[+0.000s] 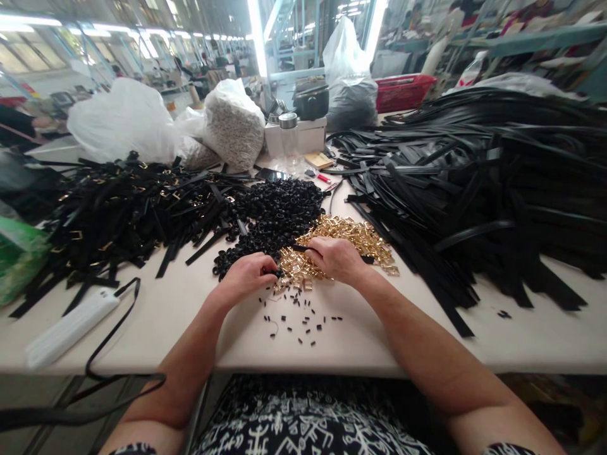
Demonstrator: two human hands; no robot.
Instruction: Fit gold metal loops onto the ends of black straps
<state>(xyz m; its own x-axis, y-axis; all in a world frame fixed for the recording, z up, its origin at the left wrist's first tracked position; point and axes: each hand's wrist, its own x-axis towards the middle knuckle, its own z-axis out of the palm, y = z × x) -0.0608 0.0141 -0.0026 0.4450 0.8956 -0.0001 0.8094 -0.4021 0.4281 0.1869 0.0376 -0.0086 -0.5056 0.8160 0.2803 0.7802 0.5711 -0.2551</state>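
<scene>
My right hand [336,258] is closed round a short black strap [301,248], whose one end points left past the fingertips while the other shows by the wrist. It is held over a pile of gold buckles [367,239]. To its left, my left hand [249,277] has its thumb and fingers pinched together at the front edge of a heap of small black loops [279,205]. A small dark piece shows at those fingertips, probably one of the loops, though the fingers partly cover it. Small black bits [306,321] lie scattered on the table in front of both hands.
Black straps with gold buckles [137,215] are heaped on the left. Long black straps [465,189] cover the right side. Behind stand filled plastic bags [234,123], a glass jar [288,136] and a red basket [403,91]. A white power strip [71,325] lies front left.
</scene>
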